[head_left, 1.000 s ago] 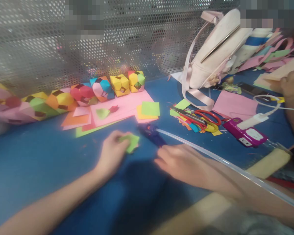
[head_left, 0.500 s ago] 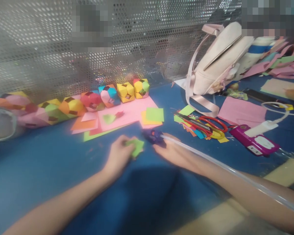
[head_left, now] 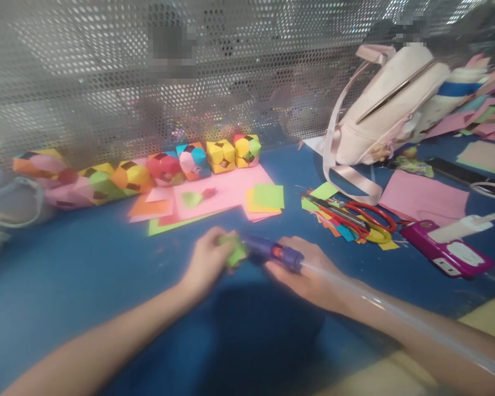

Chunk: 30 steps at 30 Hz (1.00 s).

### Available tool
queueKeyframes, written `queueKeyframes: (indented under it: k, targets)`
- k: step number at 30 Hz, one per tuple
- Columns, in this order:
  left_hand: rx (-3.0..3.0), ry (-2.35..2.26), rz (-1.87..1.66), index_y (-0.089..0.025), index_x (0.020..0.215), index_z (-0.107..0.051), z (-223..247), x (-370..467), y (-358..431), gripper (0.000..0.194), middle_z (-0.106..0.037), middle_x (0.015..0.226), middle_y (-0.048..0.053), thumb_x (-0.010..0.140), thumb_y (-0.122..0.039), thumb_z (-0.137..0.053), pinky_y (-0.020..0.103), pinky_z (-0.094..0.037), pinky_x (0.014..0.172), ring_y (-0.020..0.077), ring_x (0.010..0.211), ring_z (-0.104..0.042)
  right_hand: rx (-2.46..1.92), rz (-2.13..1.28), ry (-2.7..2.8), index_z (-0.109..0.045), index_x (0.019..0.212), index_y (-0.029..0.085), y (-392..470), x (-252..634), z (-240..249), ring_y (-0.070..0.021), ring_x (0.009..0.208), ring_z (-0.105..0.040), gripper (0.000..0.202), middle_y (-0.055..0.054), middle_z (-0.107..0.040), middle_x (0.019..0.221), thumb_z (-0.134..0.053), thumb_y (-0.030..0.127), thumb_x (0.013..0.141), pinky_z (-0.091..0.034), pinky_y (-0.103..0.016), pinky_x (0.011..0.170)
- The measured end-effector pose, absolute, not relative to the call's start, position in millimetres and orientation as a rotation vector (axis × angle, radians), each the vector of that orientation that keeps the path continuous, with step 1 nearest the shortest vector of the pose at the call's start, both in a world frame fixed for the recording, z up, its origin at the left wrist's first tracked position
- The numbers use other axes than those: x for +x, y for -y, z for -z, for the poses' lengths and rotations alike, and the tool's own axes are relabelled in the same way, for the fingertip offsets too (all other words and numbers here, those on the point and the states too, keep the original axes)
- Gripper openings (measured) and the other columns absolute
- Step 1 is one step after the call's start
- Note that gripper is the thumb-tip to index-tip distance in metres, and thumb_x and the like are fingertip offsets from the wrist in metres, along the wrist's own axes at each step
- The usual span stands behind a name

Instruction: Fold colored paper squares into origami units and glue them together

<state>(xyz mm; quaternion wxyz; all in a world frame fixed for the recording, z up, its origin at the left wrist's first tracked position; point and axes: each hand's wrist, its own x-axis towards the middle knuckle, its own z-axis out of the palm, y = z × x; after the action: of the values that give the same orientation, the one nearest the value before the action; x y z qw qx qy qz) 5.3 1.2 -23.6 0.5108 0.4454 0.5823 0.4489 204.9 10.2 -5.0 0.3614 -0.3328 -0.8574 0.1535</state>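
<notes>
My left hand pinches a small green folded paper piece above the blue table. From the right, my right hand is closed round a purple glue gun with a clear glue stick running back over the forearm. The gun's nozzle points left at the green paper; blur hides whether they touch. Just beyond the hands lie green and yellow squares on pink sheets, with a small green folded piece on the pink to their left.
A row of folded paper balls lines the mesh panel. Scissors lie on paper scraps at right, near a purple power strip. A pale bag stands behind them. Another bag is at far left.
The glue gun has turned so that more of its body shows, its rear end now further right. The whole view has shifted slightly, moving the table items right. Both hands keep their holds.
</notes>
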Motion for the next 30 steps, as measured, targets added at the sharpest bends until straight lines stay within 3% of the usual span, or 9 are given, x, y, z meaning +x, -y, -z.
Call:
queueKeyframes:
  k: [7,30]
  targets:
    - [1.148,-1.452,-1.022,-0.018,0.074,-0.048,24.4,4.7,-3.1,0.006,-0.059,0.055,-0.002,0.072,-0.017,-0.053,0.019,-0.042,0.035,0.0123,0.043,-0.056,-0.799,-0.182,2.294,-0.051,0.071,0.018,-15.0,204.6,10.7,-0.0153,0.058,-0.050,0.015,-0.002,-0.058,0.063,-0.049,0.024,0.085,-0.038,-0.027,0.059]
    - [1.166,-1.474,-1.041,-0.018,0.069,-0.047,26.5,6.6,-2.8,0.006,-0.059,0.052,-0.002,0.071,-0.016,-0.053,0.017,-0.039,0.034,0.0113,0.041,-0.055,-0.919,-0.100,2.379,-0.053,0.071,0.017,-12.9,209.1,7.9,-0.0154,0.057,-0.050,0.015,-0.003,-0.059,0.062,-0.050,0.026,0.083,-0.035,-0.027,0.058]
